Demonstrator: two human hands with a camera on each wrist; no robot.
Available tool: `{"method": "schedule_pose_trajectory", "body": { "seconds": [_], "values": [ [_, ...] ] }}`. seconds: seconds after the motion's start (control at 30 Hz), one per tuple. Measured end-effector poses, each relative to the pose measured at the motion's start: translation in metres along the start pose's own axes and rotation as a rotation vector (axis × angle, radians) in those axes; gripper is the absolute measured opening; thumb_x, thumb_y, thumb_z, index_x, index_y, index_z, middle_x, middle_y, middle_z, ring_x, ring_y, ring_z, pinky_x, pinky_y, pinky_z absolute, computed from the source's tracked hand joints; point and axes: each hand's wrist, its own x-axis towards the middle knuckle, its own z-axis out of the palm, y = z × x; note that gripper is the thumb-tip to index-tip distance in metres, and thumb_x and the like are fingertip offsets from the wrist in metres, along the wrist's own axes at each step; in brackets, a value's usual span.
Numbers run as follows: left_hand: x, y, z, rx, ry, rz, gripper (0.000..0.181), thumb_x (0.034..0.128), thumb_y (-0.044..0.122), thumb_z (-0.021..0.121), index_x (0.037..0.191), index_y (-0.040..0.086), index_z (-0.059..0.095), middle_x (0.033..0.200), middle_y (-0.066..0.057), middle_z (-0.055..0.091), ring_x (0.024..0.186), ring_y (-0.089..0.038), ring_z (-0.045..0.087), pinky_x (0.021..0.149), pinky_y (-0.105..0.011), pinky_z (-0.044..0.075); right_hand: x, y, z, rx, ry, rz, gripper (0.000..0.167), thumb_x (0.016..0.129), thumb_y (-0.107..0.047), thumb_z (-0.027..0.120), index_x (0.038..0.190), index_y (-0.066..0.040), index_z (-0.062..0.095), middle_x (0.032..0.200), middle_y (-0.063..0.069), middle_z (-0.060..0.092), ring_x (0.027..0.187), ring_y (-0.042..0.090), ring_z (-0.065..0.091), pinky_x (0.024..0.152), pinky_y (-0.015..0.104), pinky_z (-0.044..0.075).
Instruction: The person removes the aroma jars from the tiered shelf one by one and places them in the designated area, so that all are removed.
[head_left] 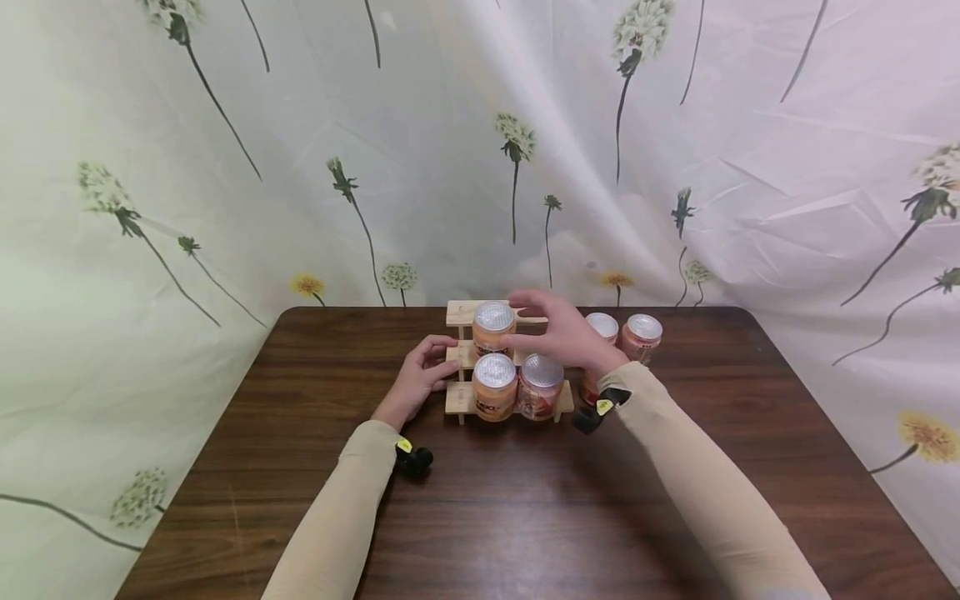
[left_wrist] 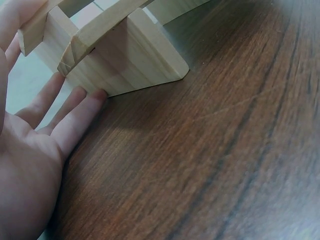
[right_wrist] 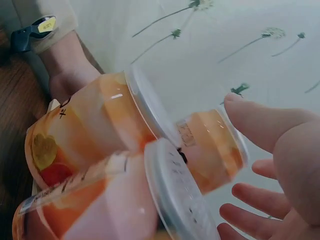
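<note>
A stepped wooden rack (head_left: 459,400) stands on the table with several orange-and-red, silver-lidded cans. An orange can (head_left: 495,402) and a redder can (head_left: 540,397) sit side by side on its lowest step. Another orange can (head_left: 491,338) is on the step behind. My right hand (head_left: 564,335) reaches around that rear can with thumb and fingers spread; in the right wrist view the thumb is near its lid, and contact cannot be made out. My left hand (head_left: 420,377) touches the rack's left end, its fingertips against the wooden side panel (left_wrist: 135,62) in the left wrist view.
To the right of the rack, partly behind my right wrist, stand more cans, one silver lid (head_left: 602,327) beside another can (head_left: 642,335). The brown wooden table (head_left: 480,517) ends at a hanging cloth (head_left: 450,167) with dandelion prints.
</note>
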Motion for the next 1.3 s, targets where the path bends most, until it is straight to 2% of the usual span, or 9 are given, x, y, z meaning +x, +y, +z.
{"method": "schedule_pose_trajectory", "body": {
  "seconds": [0.2,0.43,0.8,1.03,1.3],
  "values": [
    [0.001,0.000,0.000,0.000,0.002,0.001,0.038,0.1023,0.015,0.071,0.137,0.014,0.057,0.144,-0.018,0.053,0.111,-0.022,0.062,0.078,-0.031,0.060,0.008,-0.005,0.004,-0.042,-0.033,0.000,0.072,0.092,-0.033,0.084,0.152,-0.009,0.051,0.147,0.008,0.057,0.134,0.030,0.058,0.108,0.043,0.051],
    [0.001,0.000,-0.001,-0.022,-0.003,0.005,0.038,0.1018,0.014,0.071,0.137,0.012,0.056,0.144,-0.018,0.054,0.111,-0.022,0.062,0.078,-0.032,0.061,0.016,-0.008,0.007,-0.048,-0.070,-0.032,0.073,0.093,-0.027,0.084,0.152,-0.003,0.049,0.146,0.012,0.058,0.131,0.033,0.061,0.106,0.041,0.053],
    [0.001,-0.001,0.000,-0.030,-0.012,0.005,0.039,0.1019,0.015,0.072,0.138,0.011,0.056,0.144,-0.019,0.053,0.110,-0.022,0.062,0.079,-0.031,0.061,0.019,-0.012,0.010,-0.060,-0.083,0.031,0.072,0.094,-0.028,0.083,0.152,-0.004,0.049,0.142,0.011,0.060,0.129,0.034,0.062,0.103,0.043,0.054],
    [0.002,-0.001,0.001,-0.035,-0.014,0.003,0.040,0.1020,0.015,0.071,0.138,0.012,0.056,0.145,-0.018,0.053,0.110,-0.021,0.062,0.079,-0.030,0.061,0.019,-0.014,0.012,-0.020,-0.062,0.052,0.062,0.092,-0.025,0.084,0.144,-0.005,0.055,0.128,0.009,0.066,0.125,0.032,0.064,0.101,0.043,0.055],
    [0.001,-0.002,-0.001,-0.019,-0.012,0.008,0.040,0.1019,0.016,0.072,0.138,0.012,0.056,0.144,-0.019,0.053,0.109,-0.021,0.062,0.078,-0.029,0.060,0.019,-0.012,0.015,-0.015,-0.015,0.041,0.054,0.090,-0.023,0.086,0.134,-0.005,0.061,0.120,0.008,0.068,0.114,0.026,0.069,0.096,0.042,0.057]
  ]
}}
